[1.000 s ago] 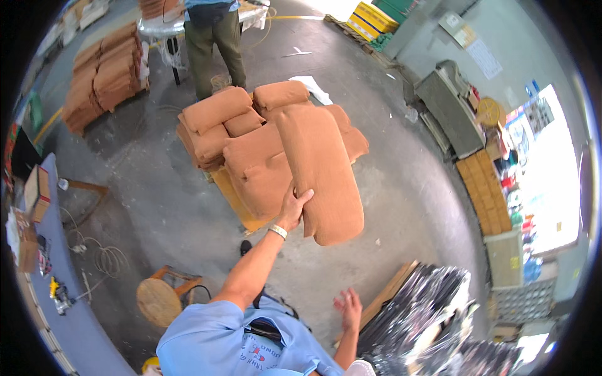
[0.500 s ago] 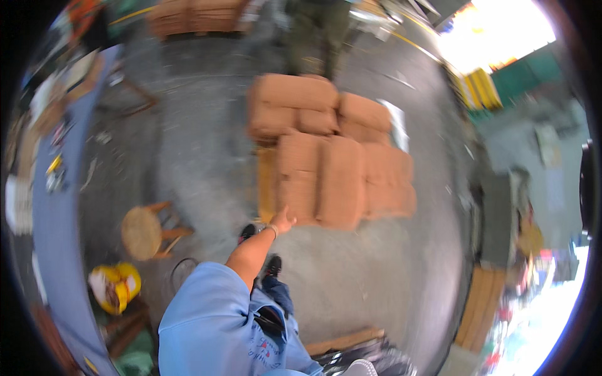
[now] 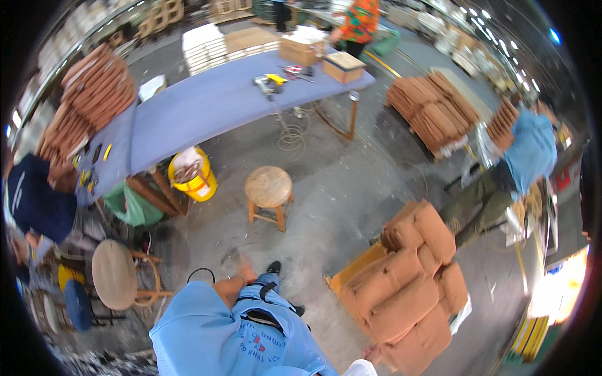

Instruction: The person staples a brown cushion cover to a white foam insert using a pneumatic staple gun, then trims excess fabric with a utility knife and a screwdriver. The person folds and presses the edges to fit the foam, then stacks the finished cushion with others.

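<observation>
My left hand (image 3: 246,271) hangs low in front of my body, beside my dark trousers. It is smeared by motion, so its fingers do not show clearly, and nothing visible is in it. At the lower edge, part of my right hand (image 3: 373,355) shows beside a stack of brown cushions (image 3: 404,294). Whether it touches the nearest cushion is unclear, and its fingers are mostly hidden. The plump cushions lie in a group on a wooden pallet (image 3: 354,271), whose yellowish edge sticks out at the left.
A round wooden stool (image 3: 268,187) stands ahead, near a yellow bucket (image 3: 193,175). Beyond is a long blue-topped table (image 3: 194,106) with tools and boxes. Co-workers stand at the left (image 3: 41,197) and right (image 3: 530,150). More brown stacks (image 3: 433,109) sit farther back.
My view has swung left, bringing the table, stool and co-workers into sight. The cushions now appear lower right. My left hand has drawn back from beside the cushions toward my body.
</observation>
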The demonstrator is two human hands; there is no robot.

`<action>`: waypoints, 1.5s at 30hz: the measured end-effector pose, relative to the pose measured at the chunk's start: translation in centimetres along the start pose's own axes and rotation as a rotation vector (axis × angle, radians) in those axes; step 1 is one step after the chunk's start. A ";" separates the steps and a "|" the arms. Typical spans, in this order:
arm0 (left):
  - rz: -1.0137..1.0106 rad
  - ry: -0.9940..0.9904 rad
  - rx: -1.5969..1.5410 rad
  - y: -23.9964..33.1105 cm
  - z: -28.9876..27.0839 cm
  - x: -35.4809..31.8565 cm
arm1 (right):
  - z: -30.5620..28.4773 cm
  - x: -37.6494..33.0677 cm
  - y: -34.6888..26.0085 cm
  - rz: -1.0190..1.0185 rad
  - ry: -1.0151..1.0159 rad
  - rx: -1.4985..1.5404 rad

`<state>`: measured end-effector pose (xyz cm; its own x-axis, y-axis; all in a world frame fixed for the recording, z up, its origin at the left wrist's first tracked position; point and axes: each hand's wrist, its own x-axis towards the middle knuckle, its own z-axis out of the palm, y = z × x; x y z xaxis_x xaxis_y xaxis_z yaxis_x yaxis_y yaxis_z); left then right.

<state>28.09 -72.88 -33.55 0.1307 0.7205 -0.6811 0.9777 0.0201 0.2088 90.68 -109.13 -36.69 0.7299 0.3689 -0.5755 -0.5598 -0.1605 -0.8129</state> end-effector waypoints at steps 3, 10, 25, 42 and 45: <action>-0.156 0.085 -0.258 -3.3 3.2 -1.4 | 18.6 -2.8 -9.3 0.023 -0.022 -0.175; 0.143 0.165 -0.425 -6.8 -2.5 -0.8 | 45.8 -8.4 -2.6 -0.037 -0.585 -0.609; -0.403 0.423 -0.942 -34.5 -26.3 -3.6 | 84.4 -24.4 14.0 -0.226 -0.969 -0.549; -0.543 1.288 -0.028 -67.4 -88.2 -8.6 | 150.4 -53.8 30.0 -1.103 -1.424 -1.071; -0.595 1.420 0.246 -77.6 -97.4 -8.8 | 149.1 -57.1 36.1 -1.221 -1.365 -1.175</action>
<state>-64.94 -13.32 24.58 -0.3888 0.6939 0.6061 0.8511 0.5225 -0.0522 -29.68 0.49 -19.80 -0.5093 0.8553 0.0957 0.6552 0.4574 -0.6012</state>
